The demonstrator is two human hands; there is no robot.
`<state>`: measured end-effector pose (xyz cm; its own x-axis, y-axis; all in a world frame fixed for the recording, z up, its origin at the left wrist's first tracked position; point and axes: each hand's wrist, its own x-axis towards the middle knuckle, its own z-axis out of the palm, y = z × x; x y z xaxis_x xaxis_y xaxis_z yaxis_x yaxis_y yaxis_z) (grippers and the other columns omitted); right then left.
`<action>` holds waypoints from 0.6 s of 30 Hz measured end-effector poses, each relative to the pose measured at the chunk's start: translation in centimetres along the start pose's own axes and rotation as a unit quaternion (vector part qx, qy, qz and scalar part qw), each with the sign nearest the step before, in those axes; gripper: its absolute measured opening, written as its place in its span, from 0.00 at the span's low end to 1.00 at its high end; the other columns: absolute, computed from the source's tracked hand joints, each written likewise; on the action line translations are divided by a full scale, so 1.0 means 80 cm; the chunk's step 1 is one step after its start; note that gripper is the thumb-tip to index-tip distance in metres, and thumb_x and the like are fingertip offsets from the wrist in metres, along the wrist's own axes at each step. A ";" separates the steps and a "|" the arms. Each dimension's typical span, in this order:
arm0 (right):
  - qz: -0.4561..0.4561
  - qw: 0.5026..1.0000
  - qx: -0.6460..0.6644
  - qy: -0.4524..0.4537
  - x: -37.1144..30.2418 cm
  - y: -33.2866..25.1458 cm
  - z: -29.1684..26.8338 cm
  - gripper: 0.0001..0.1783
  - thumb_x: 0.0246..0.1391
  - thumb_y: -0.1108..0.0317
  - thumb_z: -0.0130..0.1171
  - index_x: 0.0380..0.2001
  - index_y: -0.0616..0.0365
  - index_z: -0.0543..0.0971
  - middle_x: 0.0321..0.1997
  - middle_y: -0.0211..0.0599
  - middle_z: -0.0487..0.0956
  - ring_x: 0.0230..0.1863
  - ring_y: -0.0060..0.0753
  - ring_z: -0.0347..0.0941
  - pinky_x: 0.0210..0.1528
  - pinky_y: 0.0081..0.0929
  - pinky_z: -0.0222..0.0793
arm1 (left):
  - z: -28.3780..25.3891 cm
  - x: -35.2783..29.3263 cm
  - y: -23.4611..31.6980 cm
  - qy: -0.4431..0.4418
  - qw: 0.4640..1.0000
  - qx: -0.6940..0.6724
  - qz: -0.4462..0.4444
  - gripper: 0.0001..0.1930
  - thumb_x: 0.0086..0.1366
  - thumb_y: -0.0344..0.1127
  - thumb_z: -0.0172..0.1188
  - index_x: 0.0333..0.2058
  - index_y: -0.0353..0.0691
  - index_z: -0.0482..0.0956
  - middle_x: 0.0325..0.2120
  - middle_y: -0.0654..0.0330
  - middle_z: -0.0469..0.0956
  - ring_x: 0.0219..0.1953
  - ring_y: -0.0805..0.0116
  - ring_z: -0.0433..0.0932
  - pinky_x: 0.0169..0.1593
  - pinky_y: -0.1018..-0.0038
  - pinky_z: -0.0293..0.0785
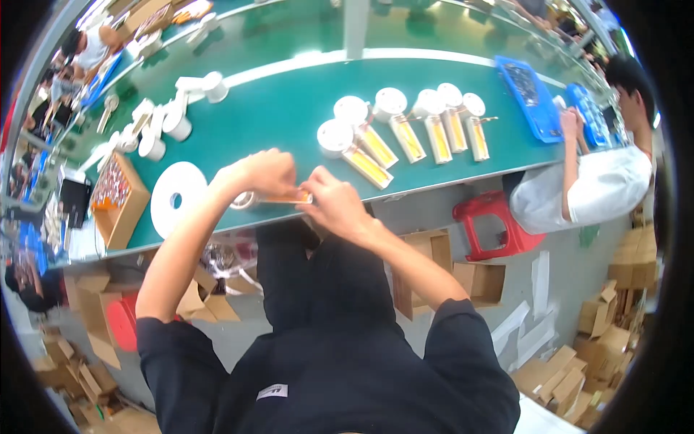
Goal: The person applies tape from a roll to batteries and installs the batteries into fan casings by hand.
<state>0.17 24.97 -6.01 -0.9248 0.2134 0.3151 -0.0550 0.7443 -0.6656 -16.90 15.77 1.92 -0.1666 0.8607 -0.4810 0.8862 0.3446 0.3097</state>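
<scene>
Near the front edge of the bench, both my hands are on a white lamp-like unit [243,200] with a round end and a slim rectangular arm carrying a yellow-orange strip. My left hand [269,173] is closed over the arm from above, its fingertips partly hidden. My right hand [334,202] pinches the arm's far right end. Several similar units stand in a row beyond, each with a white round head [336,136] and a yellow strip [370,168] in its arm. A white disc-shaped reel [178,200] lies beside my left forearm.
An open cardboard box [120,199] of small parts sits left on the green bench [267,108], near white cups [176,124]. A blue tray [530,98] is at the right, by a seated co-worker [585,184]. A red stool [491,224] and cartons [481,282] are on the floor.
</scene>
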 end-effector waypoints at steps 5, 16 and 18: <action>-0.001 1.000 -0.004 0.025 -0.007 -0.002 -0.006 0.16 0.45 0.66 0.70 0.35 0.60 0.76 0.39 0.40 0.71 0.31 0.49 0.77 0.31 0.46 0.73 | -0.010 0.006 0.014 -0.023 0.999 0.002 0.038 0.20 0.53 0.51 0.68 0.26 0.36 0.85 0.20 0.49 0.81 0.27 0.52 0.81 0.33 0.63 0.76; -0.005 1.000 0.023 0.007 -0.001 0.000 -0.004 0.17 0.46 0.65 0.69 0.35 0.60 0.75 0.40 0.40 0.72 0.33 0.53 0.76 0.32 0.48 0.72 | -0.018 0.001 0.028 -0.038 0.998 0.025 -0.037 0.18 0.53 0.50 0.69 0.30 0.39 0.86 0.28 0.48 0.83 0.33 0.52 0.82 0.37 0.62 0.78; -0.006 1.000 0.030 0.006 -0.003 0.003 -0.001 0.17 0.46 0.65 0.69 0.35 0.60 0.75 0.40 0.39 0.72 0.33 0.53 0.76 0.32 0.47 0.72 | -0.018 0.001 0.029 -0.053 0.997 0.040 -0.034 0.18 0.54 0.49 0.68 0.31 0.38 0.85 0.29 0.49 0.83 0.33 0.53 0.82 0.38 0.63 0.78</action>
<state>0.40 25.18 -6.19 -0.9195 0.2120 0.3309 -0.0895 0.7070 -0.7016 -15.50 17.15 3.73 -0.1850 0.7900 -0.5846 0.9067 0.3667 0.2085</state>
